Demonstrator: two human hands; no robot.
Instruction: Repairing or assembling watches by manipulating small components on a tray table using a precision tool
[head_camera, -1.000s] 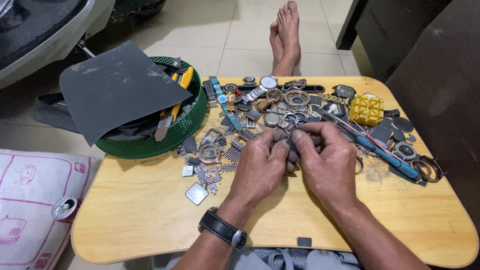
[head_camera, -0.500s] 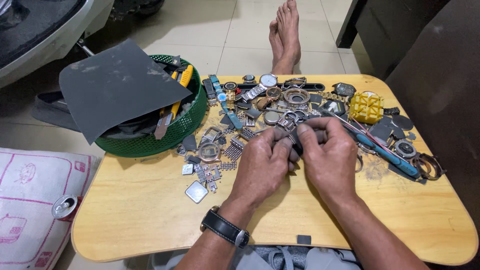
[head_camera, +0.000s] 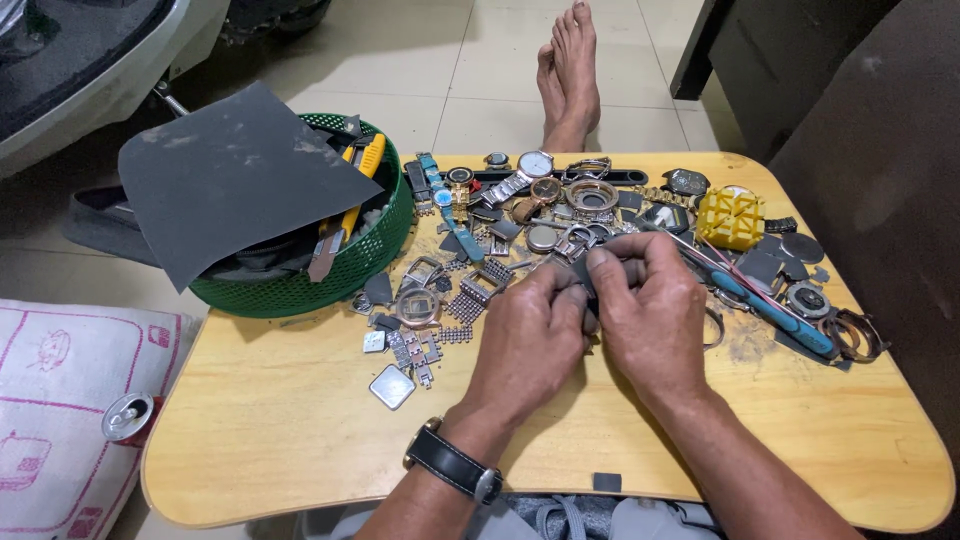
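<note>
We see our left hand (head_camera: 527, 345) and right hand (head_camera: 652, 320) bare, with no sleeves on the forearms. A black wristwatch (head_camera: 452, 462) with a silver buckle circles our left wrist. Our feet (head_camera: 568, 68) are bare too, and grey cloth covers our lap.

Front strip of the wooden table (head_camera: 300, 440) is bare, so there's room to slide in from the near-left. Past that it's clogged: watch parts (head_camera: 440, 310) strewn mid-table, green basket (head_camera: 340, 275) with dark sandpaper sheet (head_camera: 230, 175) hogging the far-left, yellow holder (head_camera: 731, 217) and blue tool (head_camera: 790, 320) on the right.
</note>
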